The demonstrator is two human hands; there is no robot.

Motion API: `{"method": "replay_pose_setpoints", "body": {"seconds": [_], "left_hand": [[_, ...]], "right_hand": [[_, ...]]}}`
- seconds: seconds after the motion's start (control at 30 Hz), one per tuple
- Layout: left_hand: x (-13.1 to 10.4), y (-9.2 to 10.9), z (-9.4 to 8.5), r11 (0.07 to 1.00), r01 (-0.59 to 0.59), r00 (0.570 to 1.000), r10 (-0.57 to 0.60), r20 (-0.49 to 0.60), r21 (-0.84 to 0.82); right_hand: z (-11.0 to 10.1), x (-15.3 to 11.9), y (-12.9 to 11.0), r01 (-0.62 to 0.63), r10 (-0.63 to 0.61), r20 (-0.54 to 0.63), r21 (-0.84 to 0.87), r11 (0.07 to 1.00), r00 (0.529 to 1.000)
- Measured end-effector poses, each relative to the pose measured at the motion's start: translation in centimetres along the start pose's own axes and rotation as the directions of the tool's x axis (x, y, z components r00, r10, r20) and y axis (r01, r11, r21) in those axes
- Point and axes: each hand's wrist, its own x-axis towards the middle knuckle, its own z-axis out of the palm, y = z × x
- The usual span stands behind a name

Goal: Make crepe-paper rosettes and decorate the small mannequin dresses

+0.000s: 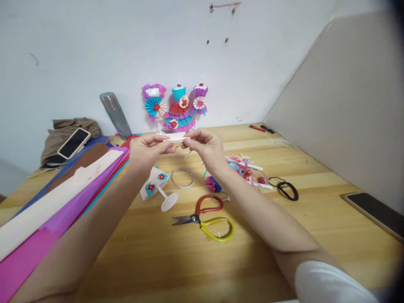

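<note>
A pale pink strip of paper (pixel 175 136) is stretched level between my two hands above the table. My left hand (pixel 150 147) pinches its left end, thumb against fingers. At the other end my right hand (pixel 203 145) grips it the same way. Below them lie a ring of silvery wire (pixel 182 178) and a small white stand (pixel 169 202) tipped over, its body wrapped in white with red and blue flowers (pixel 151 188). Nearer to me, scissors (pixel 202 219) with one red and one yellow handle rest with their blades apart.
Three paper-dressed mini mannequins (pixel 179 105) stand by the wall beside a leaning grey bottle (pixel 116 115). Coloured paper sheets (pixel 63 198) spread along the left, near a phone (pixel 74 143). Paper scraps (pixel 246 170), a black hair tie (pixel 288 191) and another phone (pixel 375 212) lie right.
</note>
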Motion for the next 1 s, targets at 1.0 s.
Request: {"method": "replay_pose_setpoints", "body": {"seconds": [1.0], "left_hand": [[-14.0,-3.2,-1.6,0.971,0.057,0.991,-0.027,-0.128,0.231]], "right_hand": [[-0.1,-12.5,0.2,-0.082,0.091,0.052,-0.15,0.985,0.994]]}}
